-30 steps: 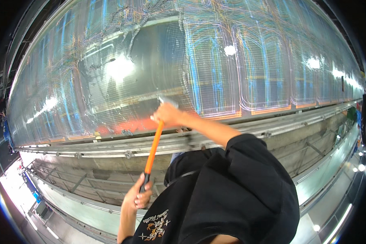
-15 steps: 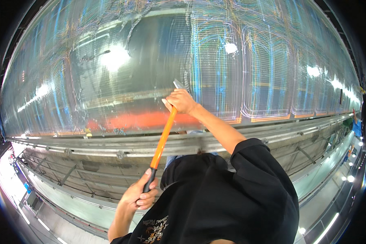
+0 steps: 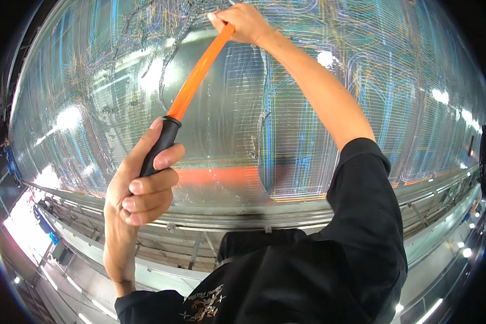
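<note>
Both my hands are closed on a long-handled scraper (image 3: 200, 72) with an orange shaft and black grip. My left hand (image 3: 148, 178) wraps the black grip, lower left of the middle. My right hand (image 3: 242, 24) grips the far end of the shaft near the top edge of the view, hiding most of the head; only a bit of pale metal shows past it. Beneath lies a wide glossy panel (image 3: 210, 129) covered partly with fine coloured lines. Dark crumpled strips of scraped-up material (image 3: 170, 65) lie on it left of the shaft, and a bare grey streaked area spreads around them.
A metal rail (image 3: 216, 220) runs along the panel's near edge, just in front of my body. Below it are a metal frame (image 3: 197, 248) and a pale floor. Bright lamp reflections shine on the panel. A bluish figure or object stands at the far left, too small to tell.
Both hands have moved away from my body with the scraper, the right one to the top of the view. The left has risen from below the rail to over the panel.
</note>
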Available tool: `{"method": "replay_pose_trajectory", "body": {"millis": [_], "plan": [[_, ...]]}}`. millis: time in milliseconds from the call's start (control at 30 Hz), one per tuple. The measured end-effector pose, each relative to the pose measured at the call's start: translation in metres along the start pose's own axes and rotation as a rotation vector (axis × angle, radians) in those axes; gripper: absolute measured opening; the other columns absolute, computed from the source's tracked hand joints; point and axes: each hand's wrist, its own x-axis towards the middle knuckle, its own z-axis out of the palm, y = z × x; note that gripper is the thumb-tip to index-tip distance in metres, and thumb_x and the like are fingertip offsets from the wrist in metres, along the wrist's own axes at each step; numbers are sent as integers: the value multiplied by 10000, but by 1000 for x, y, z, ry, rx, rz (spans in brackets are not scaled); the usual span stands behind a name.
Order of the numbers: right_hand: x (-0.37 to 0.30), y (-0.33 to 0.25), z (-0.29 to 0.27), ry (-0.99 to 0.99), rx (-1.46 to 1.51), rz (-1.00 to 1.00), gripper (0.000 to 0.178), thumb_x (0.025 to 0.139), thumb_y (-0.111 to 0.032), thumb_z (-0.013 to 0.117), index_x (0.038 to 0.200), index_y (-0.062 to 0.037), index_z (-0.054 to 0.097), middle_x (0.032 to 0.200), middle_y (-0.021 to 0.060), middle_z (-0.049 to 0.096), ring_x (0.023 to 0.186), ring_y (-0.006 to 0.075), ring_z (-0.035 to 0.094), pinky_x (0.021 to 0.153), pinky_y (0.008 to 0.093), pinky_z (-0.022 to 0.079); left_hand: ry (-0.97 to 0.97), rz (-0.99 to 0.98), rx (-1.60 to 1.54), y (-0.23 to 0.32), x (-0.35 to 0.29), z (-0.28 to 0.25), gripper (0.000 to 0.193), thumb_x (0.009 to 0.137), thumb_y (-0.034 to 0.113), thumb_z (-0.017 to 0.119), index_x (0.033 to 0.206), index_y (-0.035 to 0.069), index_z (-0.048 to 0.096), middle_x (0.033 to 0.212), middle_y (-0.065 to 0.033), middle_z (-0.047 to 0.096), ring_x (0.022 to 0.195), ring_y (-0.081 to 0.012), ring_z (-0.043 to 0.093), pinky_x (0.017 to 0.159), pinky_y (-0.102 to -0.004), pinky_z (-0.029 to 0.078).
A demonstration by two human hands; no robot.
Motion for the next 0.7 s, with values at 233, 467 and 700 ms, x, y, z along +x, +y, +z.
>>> {"method": "replay_pose_trajectory", "body": {"millis": [233,467,700], "plan": [[-102,-117,28,-286,146,-11,489,1014,-366,468,571,-175,548,521,71,557,511,341,581,1098,630,375,19,11,-98,-115,-49,-105,517,1049,596,326,849,138,460,464,64,347,284,-55,318,230,-253,281],[-306,-333,66,-183,233,14,417,911,-274,656,550,-125,512,531,93,542,519,298,549,590,434,421,351,-87,112,-315,-134,-216,538,1018,643,376,826,149,472,464,80,323,292,-26,232,249,-211,237],[-420,-371,24,-101,220,107,355,889,-201,673,586,-127,505,539,66,531,540,277,561,581,404,420,510,-109,508,-387,-119,-241,528,1031,620,394,798,158,499,474,95,302,331,-32,212,318,-201,168]]}}
